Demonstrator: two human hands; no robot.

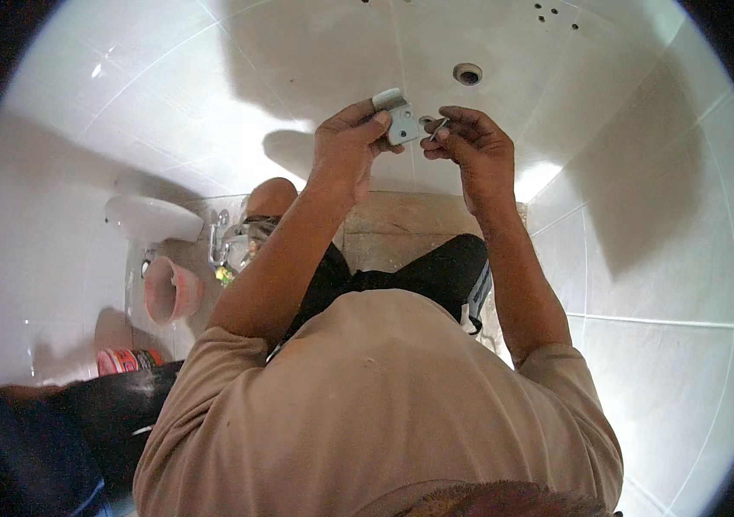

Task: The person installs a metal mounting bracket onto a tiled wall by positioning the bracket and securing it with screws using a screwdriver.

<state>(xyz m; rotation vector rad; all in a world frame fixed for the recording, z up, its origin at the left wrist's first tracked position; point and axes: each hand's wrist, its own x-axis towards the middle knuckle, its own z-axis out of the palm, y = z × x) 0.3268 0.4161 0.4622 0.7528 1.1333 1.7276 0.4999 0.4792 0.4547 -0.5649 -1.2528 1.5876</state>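
My left hand [352, 142] is closed on a small pale metal bracket [402, 125] with a bent upper edge and a few holes through its flat face. Just right of the bracket, my right hand [474, 146] pinches a small thin piece [439, 128], apparently metal, between thumb and fingers. Its exact kind is too small to make out. The two hands are close together in front of the tiled wall, and a narrow gap separates the bracket from the piece on the right.
A round hole [468, 74] opens in the wall, with several small holes [547, 14] above it. To the left are a white basin [153, 219], a pink bucket [172, 290], a red tub [129, 360] and metal fittings [222, 241] on the floor. Another person's dark clothing [117, 414] shows lower left.
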